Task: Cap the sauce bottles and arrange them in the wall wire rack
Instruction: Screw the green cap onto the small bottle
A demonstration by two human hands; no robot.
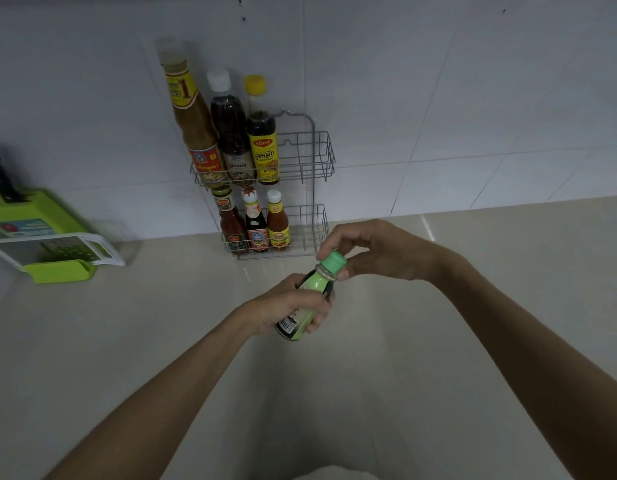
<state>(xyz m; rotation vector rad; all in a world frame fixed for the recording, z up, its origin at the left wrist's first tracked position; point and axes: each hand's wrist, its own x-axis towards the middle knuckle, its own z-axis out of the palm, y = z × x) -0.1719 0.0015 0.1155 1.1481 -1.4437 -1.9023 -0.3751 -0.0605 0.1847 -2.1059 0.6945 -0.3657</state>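
I see a white tiled wall above a pale worktop. The wire rack hangs on the wall with its lower basket down at the worktop; three tall capped bottles fill the left of the upper tier and three small capped bottles the left of the lower, the right part of each tier bare. At far left sits a green slicer box. My left hand is wrapped round the green bottle, tilted above the worktop just in front of the rack. My right hand pinches its green cap on the neck.
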